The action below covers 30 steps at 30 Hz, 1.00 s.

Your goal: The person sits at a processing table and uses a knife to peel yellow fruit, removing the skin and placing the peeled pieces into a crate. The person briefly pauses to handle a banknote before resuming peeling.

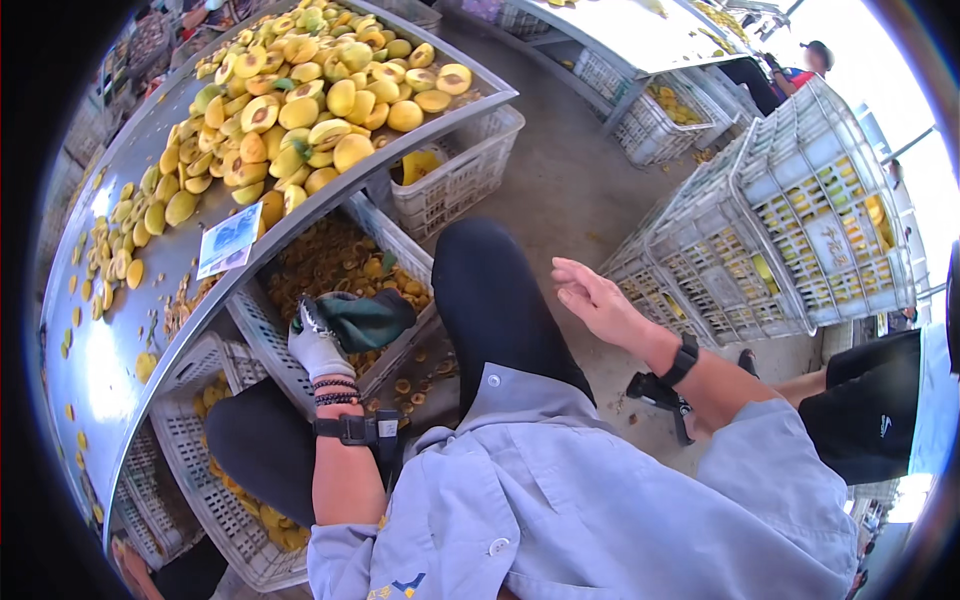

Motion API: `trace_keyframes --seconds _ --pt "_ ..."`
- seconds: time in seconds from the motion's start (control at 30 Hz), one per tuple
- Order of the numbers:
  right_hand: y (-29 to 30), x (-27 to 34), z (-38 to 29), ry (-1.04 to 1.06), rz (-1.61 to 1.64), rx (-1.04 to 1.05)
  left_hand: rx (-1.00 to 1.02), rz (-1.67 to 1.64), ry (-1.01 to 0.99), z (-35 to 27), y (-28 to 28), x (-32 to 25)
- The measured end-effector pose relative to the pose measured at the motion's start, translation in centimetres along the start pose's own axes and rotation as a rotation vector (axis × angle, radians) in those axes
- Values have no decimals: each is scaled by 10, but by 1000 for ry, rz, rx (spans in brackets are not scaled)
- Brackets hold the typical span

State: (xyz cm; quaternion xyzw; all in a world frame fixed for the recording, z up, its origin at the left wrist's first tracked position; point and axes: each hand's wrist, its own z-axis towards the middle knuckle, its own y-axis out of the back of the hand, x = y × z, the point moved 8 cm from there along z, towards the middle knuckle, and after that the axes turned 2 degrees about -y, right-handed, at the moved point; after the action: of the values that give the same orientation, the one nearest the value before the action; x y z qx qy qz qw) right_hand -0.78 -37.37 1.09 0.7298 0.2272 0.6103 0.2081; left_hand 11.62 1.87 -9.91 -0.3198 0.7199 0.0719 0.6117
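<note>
My left hand, in a white work glove, holds a dark green cloth, perhaps another glove, over a plastic crate of apricot scraps. Bare and empty, my right hand hovers to the right of my knee with its fingers slightly apart. A large heap of halved yellow apricots lies on the metal table at upper left. On the table's near edge rests a blue printed card or banknote.
Stacked crates of fruit stand at the right. Beside my left leg is a crate of apricot halves; another crate sits under the table corner. A person in black shorts is close on my right, another person farther off.
</note>
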Motion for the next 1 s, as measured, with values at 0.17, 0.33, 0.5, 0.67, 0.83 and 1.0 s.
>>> trace_keyframes --seconds 0.17,0.33,0.5,0.67,0.83,1.0 --pt "-60 -102 -21 96 -1249 551 25 15 41 -3 -11 8" --pt "-78 -59 -32 633 -1117 633 -13 187 -61 -5 1 -8" --pt "-8 43 8 267 -325 172 -95 198 -87 -2 14 -6" --pt "-42 -98 -6 -647 423 -97 -105 207 -71 -9 -2 -11" --pt "-65 -67 -31 -730 701 -58 -102 266 -104 -7 -1 -6" --pt "-36 36 -18 -362 -42 329 -110 306 -53 -4 -5 3"
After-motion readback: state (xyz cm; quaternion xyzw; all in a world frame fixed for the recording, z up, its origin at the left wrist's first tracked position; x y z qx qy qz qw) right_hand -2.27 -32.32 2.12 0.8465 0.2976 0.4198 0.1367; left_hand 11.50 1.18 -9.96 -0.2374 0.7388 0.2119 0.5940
